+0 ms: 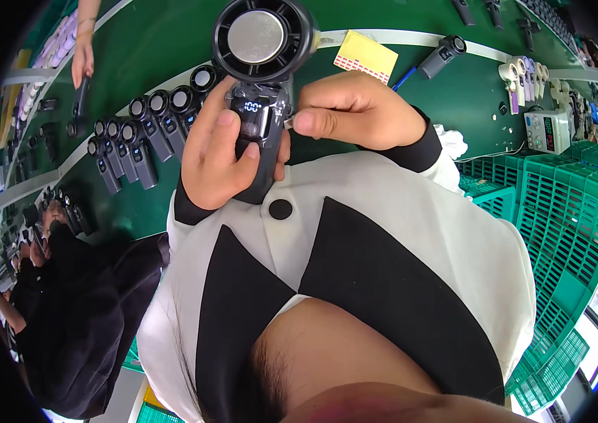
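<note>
A dark grey handheld fan with a round silver centre stands upright in front of my chest, its small display lit. My left hand is wrapped round its handle, the thumb and a finger lying beside the display. My right hand is pinched against the handle's right side. A tiny pale bit shows at its fingertips, too small to name. Behind that hand lies a yellow sheet with red-and-white labels along one edge.
Several dark handheld fans stand in rows at the left on the green table. Another fan lies beyond my right hand. A small meter box and green crates are at the right. A co-worker's hand holds a fan.
</note>
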Demonstrator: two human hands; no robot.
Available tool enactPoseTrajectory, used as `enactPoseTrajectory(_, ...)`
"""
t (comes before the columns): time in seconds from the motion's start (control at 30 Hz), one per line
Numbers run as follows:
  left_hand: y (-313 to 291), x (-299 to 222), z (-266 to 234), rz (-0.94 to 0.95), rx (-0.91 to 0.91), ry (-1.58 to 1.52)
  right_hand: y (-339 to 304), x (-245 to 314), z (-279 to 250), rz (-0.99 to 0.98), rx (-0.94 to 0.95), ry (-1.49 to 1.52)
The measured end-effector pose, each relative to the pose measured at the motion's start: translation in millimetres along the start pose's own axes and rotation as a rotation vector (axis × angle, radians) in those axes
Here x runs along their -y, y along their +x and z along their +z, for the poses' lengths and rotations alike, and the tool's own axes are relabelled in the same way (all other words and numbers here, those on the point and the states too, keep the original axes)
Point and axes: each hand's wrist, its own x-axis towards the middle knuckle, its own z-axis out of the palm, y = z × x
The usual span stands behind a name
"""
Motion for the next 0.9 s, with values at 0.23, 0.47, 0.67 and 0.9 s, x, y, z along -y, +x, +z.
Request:
enactPoseTrajectory(0.23, 5, 19, 5, 0.385, -0.187, 0.666, 4, 0, 22, 0.0, -0.254, -0.095)
enactPoseTrajectory(0.47, 8, 9, 14, 0.057, -0.086, -0.037, 7, 3, 3, -0.047, -0.158, -0.335)
enactPoseTrajectory(0.67, 6, 13, 8, -0.14, -0.101, -0.12, 9, 10, 9, 0.154, -0.176, -0.224)
enactPoseTrajectory(0.9, 4, 37, -31, -0.096, -0.2, -0.461, -3, -14, 12, 0.262, -0.349, 0.052)
